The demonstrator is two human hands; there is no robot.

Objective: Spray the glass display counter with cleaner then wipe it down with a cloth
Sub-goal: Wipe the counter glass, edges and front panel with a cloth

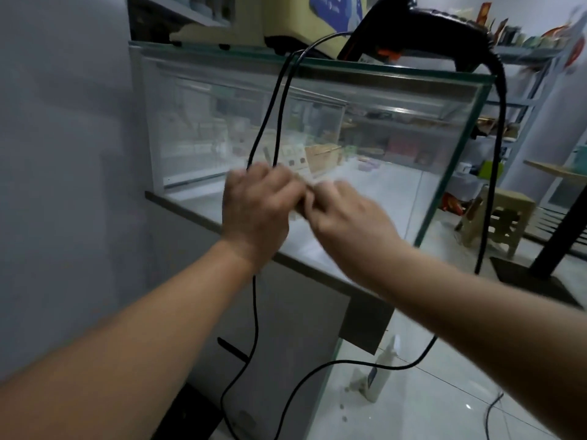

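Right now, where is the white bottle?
Head view, lower right of centre: the bottle stands on the floor beside the counter's near corner, behind the black cable.

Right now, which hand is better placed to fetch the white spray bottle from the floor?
Right, probably. The white spray bottle stands low on that side, below the right hand, while the left hand grips the black cable loops. What the right hand's fingers hold is blurred.
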